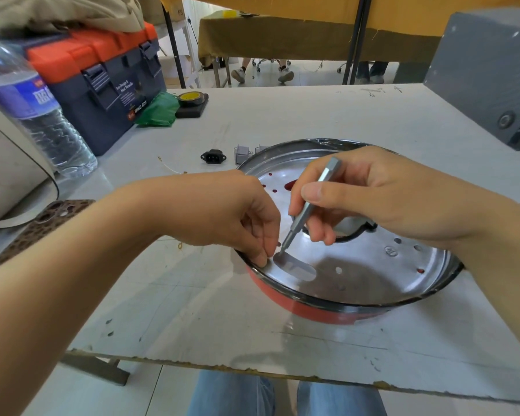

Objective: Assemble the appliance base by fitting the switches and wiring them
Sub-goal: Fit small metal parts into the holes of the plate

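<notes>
The round appliance base (403, 283), red outside with a shiny perforated metal inside, lies on the white table. My right hand (373, 199) grips a grey screwdriver bit (309, 205) like a pen, its tip down on the end of a small flat metal plate (294, 267) near the base's left rim. My left hand (252, 223) reaches over that rim, fingertips pinching at the plate's end beside the tip. A black power socket (213, 156) and two grey switches (243, 154) lie on the table behind the base.
A blue and orange toolbox (102, 85), a water bottle (39, 115), a green cloth (159, 111) and a tape roll (191, 99) stand at the back left. A grey box (487, 73) sits back right. A phone (39, 226) lies at the left. Thin wires (168, 166) lie loose.
</notes>
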The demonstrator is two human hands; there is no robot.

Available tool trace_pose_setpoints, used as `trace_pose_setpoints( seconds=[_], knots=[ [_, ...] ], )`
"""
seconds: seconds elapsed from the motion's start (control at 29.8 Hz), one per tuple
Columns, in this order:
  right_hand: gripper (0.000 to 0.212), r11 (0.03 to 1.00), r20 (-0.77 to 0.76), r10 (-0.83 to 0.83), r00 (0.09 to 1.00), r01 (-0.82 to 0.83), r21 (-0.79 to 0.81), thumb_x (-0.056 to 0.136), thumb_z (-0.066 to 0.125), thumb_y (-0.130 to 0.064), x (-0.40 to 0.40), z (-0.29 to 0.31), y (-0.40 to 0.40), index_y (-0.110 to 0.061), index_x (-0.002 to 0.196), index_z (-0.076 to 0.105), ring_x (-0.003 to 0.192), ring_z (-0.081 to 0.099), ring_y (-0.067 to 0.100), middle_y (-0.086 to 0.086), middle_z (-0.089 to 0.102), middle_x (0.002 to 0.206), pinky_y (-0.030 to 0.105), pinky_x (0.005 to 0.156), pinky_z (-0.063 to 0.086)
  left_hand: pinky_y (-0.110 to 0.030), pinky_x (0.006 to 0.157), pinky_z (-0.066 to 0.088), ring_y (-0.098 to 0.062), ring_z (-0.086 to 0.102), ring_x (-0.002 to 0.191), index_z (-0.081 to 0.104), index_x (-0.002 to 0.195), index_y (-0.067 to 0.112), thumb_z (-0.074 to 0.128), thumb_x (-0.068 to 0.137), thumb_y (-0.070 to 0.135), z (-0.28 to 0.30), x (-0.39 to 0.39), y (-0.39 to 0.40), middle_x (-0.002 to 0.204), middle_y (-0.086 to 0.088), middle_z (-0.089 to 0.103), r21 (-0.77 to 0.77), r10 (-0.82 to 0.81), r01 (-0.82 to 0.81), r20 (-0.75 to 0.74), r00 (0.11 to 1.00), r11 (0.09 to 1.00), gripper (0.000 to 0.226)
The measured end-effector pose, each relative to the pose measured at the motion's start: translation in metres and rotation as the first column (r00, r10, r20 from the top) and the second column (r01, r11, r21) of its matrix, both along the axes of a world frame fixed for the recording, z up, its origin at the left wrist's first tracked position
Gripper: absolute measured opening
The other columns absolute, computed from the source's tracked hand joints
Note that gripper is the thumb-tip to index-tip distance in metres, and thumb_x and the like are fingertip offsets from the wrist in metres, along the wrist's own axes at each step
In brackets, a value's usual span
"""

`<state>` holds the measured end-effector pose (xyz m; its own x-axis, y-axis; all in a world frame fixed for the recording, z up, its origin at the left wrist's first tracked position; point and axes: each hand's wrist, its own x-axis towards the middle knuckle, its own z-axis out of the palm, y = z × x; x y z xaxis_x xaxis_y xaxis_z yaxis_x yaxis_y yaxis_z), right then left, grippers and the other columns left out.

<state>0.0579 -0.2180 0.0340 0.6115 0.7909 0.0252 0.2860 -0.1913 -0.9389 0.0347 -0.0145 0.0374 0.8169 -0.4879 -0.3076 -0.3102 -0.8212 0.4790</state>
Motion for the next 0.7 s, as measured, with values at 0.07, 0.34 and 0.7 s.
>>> trace_pose_setpoints(
  seconds=[0.07,0.34,0.7],
  knots=[
    [0.03,1.0,0.019,0.008,1.0,-0.008,-0.01,0.082,0.053,-0.029,-0.001,0.001,0.004,-0.003,0.086,0.066,0.059,0.059,0.014,0.006,0.065,0.065,0.019,0.063,0.052,-0.007,0.06,0.044,0.003,0.063,0.065,0.073,0.077,0.028,0.077,0.076,0.02,0.002,0.001,0.0,0.068,0.018,0.07,0.0,-0.013,0.013,-0.023,1.0,1.0,0.008],
    [0.027,0.999,0.085,0.015,0.996,-0.012,-0.04,0.085,0.052,-0.029,-0.001,0.005,0.01,-0.006,0.087,0.067,0.061,0.061,0.016,0.004,0.066,0.065,0.021,0.065,0.053,-0.018,0.068,0.049,0.004,0.064,0.068,0.069,0.073,0.04,0.076,0.076,0.021,0.008,0.004,-0.003,0.073,0.02,0.071,0.067,-0.039,0.043,-0.062,0.997,0.997,0.021],
    [0.021,0.989,0.106,0.031,0.994,-0.015,-0.145,0.091,0.054,-0.028,-0.004,0.006,0.016,-0.012,0.088,0.068,0.066,0.064,0.018,0.009,0.068,0.071,0.044,0.072,0.053,-0.018,0.062,0.046,-0.001,0.061,0.066,0.069,0.067,0.036,0.078,0.074,0.025,0.007,0.004,-0.004,0.072,0.018,0.07,0.101,-0.011,0.013,-0.015,1.0,0.995,0.016]
  ],
)
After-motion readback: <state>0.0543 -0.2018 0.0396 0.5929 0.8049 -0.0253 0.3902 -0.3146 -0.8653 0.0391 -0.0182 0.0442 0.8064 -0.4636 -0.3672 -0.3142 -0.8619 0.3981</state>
